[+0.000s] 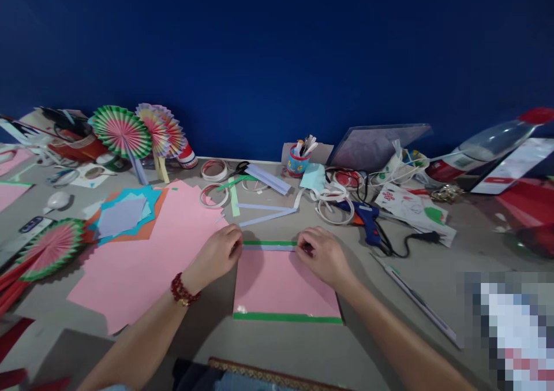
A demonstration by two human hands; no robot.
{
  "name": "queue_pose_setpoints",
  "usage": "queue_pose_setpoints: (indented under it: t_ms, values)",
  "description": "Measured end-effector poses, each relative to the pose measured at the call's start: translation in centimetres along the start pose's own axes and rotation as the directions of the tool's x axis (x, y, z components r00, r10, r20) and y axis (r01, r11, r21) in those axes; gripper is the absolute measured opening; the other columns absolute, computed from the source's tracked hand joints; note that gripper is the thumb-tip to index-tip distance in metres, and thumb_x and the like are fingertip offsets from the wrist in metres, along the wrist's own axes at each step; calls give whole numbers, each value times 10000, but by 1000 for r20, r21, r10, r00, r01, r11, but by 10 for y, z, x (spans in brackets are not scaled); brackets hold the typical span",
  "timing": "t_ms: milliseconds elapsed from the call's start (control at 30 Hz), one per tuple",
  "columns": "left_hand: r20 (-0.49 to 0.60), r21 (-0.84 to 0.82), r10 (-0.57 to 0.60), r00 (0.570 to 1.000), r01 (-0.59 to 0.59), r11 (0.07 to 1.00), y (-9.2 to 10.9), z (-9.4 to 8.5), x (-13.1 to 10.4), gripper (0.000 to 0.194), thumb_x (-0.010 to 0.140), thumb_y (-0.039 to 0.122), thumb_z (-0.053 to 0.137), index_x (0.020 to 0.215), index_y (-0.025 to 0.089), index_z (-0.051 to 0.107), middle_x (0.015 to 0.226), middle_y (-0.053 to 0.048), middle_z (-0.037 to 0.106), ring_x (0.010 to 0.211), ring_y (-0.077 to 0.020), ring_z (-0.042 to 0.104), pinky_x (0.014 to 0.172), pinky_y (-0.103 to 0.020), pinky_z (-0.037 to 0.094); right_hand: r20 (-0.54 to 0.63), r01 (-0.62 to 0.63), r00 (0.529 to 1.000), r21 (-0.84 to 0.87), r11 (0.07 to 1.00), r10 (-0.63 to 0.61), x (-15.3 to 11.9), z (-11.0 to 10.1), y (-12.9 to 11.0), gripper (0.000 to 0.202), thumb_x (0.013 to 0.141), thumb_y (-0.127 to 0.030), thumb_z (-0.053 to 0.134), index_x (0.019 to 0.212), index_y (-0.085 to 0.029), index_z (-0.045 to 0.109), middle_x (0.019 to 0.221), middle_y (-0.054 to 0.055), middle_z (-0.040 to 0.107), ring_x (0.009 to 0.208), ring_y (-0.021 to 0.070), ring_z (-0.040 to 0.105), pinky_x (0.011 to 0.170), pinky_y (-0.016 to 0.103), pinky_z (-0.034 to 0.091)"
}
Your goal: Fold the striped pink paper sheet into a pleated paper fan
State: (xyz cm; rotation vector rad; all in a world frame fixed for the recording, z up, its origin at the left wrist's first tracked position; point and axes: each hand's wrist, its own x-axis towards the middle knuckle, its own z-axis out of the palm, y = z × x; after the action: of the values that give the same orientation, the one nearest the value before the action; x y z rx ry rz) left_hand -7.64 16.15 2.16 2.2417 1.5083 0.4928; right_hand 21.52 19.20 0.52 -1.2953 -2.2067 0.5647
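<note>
In front of me lies a pink sheet of paper (285, 284) with a green band along its near edge and another along its far edge. A narrow pale lilac paper strip (268, 248) stretches just below the far green band. My left hand (217, 250) pinches the strip's left end at the sheet's far left corner. At the opposite end, my right hand (322, 256) has its fingers curled closed on the strip. The fingertips partly hide both ends. A red bead bracelet (184, 290) circles my left wrist.
Pink sheets (147, 264) with a stack of coloured paper (123, 213) lie left. Folded paper fans (121, 132) stand behind. Tape rolls (214, 170) and lilac strips (268, 215) lie beyond the sheet. Right are a blue glue gun (367, 220), a utility knife (422, 304) and a bottle (480, 148).
</note>
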Motion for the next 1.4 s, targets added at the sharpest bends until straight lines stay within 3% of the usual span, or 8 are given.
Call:
queue_pose_setpoints:
  t_ms: [1400]
  values:
    - [4, 9, -38, 999, 38, 999, 3, 2, 1, 170, 861, 48, 485, 790, 203, 489, 873, -33, 574, 814, -196, 565, 732, -309, 441, 21, 1, 1000, -31, 1000, 0, 2, 1, 2, 136, 770, -124, 582, 708, -223, 512, 773, 6, 629, 774, 191, 556, 723, 297, 372]
